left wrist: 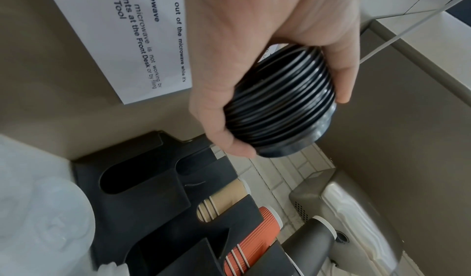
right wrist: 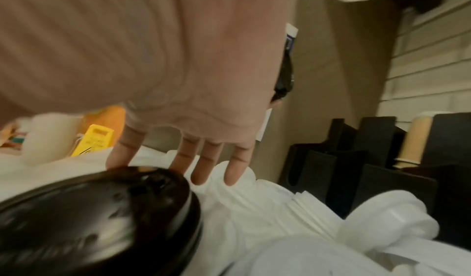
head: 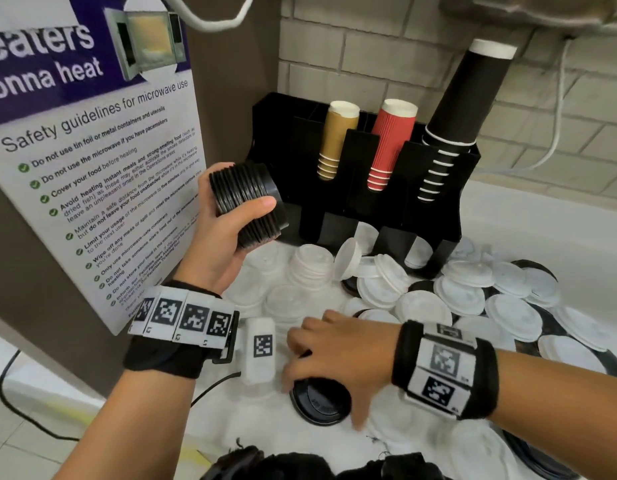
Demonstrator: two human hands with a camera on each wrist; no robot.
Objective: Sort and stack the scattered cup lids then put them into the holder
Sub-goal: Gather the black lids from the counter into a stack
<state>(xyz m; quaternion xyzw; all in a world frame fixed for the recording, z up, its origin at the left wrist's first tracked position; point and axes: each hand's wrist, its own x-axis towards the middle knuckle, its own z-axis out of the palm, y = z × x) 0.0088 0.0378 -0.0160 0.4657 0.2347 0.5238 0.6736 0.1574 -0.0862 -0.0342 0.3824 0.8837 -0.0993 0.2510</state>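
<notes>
My left hand [head: 243,188] grips a stack of several black lids [head: 262,226], lying on its side in the air just left of the black holder [head: 276,133]. The left wrist view shows thumb and fingers wrapped round the stack [left wrist: 280,103], above the holder's empty left slot [left wrist: 122,179]. Lower down, my right hand [head: 325,396] is spread over a single black lid [head: 317,412] on the white counter. Its fingers [right wrist: 201,171] are straight, and the index tip touches the far rim of the lid [right wrist: 102,220]. Many loose white lids [head: 421,306] lie around.
The holder carries tan cups [head: 335,140], red cups [head: 390,143] and a tall black cup stack [head: 466,98]. A short pile of white lids [head: 310,268] stands before it. A few black lids [head: 529,265] show under white ones at right. A poster [head: 92,168] covers the left wall.
</notes>
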